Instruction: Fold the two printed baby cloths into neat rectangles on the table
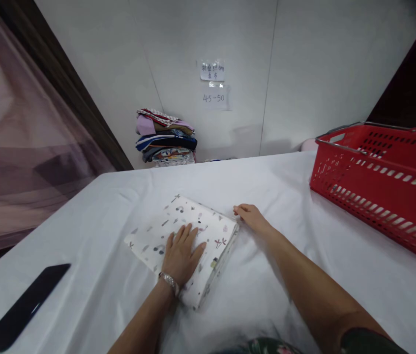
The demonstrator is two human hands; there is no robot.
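A folded white cloth (pixel 208 290) printed with small palm trees, rainbows and leaves lies at an angle on the white-covered table. Its stacked layers show along the right edge. My left hand (pixel 181 253), with a bracelet at the wrist, presses flat on the cloth's top, fingers spread. Just off the cloth's right corner is my right hand (pixel 251 218), its fingers curled together. Whether anything is pinched in those fingertips cannot be made out.
A red plastic basket (pixel 385 189) with a metal handle stands on the right. Beyond the table's far edge rises a pile of folded fabrics (pixel 167 140) against the wall. A dark flat object (pixel 27 305) lies at the left front. A pinkish curtain (pixel 27 147) hangs at left.
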